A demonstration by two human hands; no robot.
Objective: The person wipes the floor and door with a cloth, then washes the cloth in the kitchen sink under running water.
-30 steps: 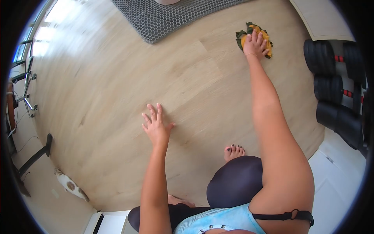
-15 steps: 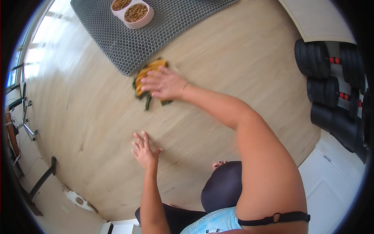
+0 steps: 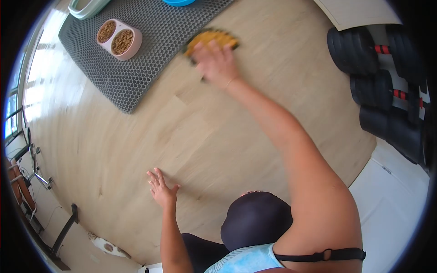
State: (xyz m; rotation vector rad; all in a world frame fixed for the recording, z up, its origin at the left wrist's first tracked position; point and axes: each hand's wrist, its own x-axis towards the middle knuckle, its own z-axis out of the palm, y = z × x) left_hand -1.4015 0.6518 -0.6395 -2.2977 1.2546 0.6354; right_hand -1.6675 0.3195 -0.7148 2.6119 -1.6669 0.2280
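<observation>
My right hand lies flat on a yellow cloth with dark green edges, pressing it against the wooden floor. The fingers are spread over the cloth and somewhat smeared by motion. The cloth touches or lies just beside the right edge of the grey honeycomb mat. Lower down, my left hand is open, its fingers apart and resting on the bare floor, with nothing in it. My bent knee in dark leggings is between the two arms.
On the mat stand a pink double bowl with brown kibble, a blue bowl and a pale green-rimmed tray. Black dumbbells line the right side, near a white cabinet. A white-and-brown cat lies by the left wall.
My right hand has slid the cloth forward and to the right along the mat's edge. The left hand stays on the floor. The view has shifted, showing more of the mat.
</observation>
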